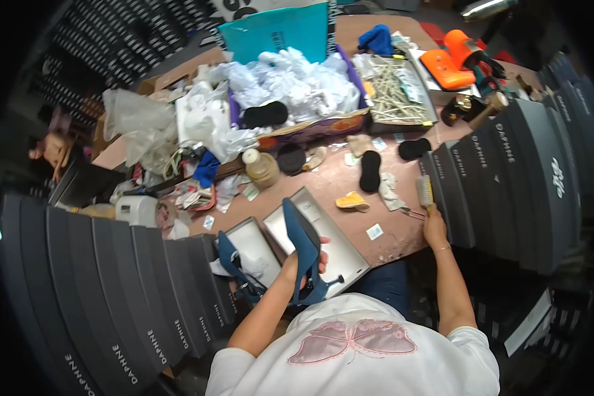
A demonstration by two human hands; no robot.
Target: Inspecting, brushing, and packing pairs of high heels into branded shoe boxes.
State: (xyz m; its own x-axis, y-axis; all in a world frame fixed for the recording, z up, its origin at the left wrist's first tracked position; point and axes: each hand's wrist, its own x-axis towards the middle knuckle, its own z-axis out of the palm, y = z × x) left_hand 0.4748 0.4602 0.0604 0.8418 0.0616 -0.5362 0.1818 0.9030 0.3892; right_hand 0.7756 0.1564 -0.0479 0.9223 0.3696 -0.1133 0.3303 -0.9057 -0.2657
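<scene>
My left hand is closed around a dark teal high-heeled shoe, tilted over an open grey shoebox part. Part of that hand is hidden behind the shoe. Its matching teal shoe lies with white tissue in the neighbouring open shoebox. At the table's right side, my right hand grips a small brush with pale yellowish bristles, close to the stacked boxes. Left of the brush lie a crumpled pale cloth and a yellow sponge-like piece.
Stacks of dark grey shoeboxes rise at left and right. Farther back stand a purple-edged carton of crumpled tissue, a tray of thin sticks and an orange tool. A bottle and black pads lie nearer.
</scene>
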